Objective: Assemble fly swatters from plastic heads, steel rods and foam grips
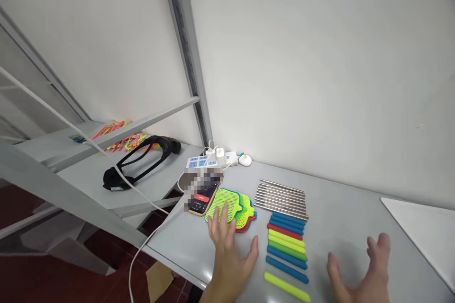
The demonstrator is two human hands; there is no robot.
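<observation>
My left hand (231, 253) has its fingers spread, with the fingertips over the lower edge of a small pile of perforated plastic fly swatter heads (224, 201) in green, yellow, blue and red. Whether the fingertips touch the pile I cannot tell. To the right lies a column of coloured plastic tube handles (286, 242) in blue, red, yellow and green, side by side. Behind them several thin metal rods (280, 198) are lined up. My right hand (366, 272) hovers right of the handles, thumb and fingers apart, holding nothing; the frame's bottom edge cuts it off.
A phone (202, 199), partly blurred out, lies left of the swatter heads. Behind it is a power strip (199, 162) with chargers and a white cable (137, 255). A black headset-like frame (142, 161) rests on the neighbouring shelf. A white panel (423, 232) is at the right.
</observation>
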